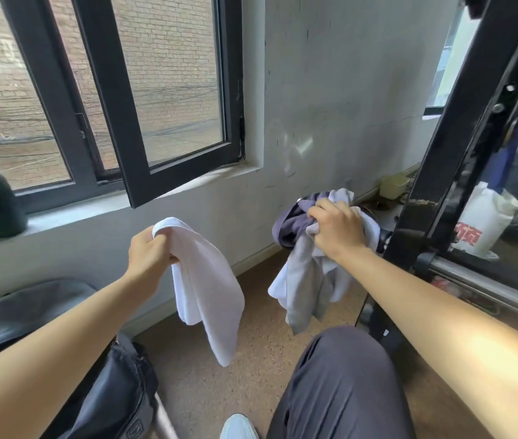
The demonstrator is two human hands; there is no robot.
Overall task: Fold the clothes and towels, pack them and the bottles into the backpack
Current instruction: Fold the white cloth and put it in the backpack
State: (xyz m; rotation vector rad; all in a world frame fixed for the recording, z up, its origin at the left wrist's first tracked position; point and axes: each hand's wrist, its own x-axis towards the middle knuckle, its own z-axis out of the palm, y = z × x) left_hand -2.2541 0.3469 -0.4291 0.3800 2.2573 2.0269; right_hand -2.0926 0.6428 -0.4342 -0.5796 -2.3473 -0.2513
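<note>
Black backpack (115,388); left hand (150,251) grips white towel (207,293), right hand (337,231) crumpled clothes (307,280)

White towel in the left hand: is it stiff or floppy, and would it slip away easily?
Probably floppy: the white towel drapes limply from the left hand, folding over itself. Likely light, since one fist at its top carries it. The soft cloth seems unlikely to slip.
</note>
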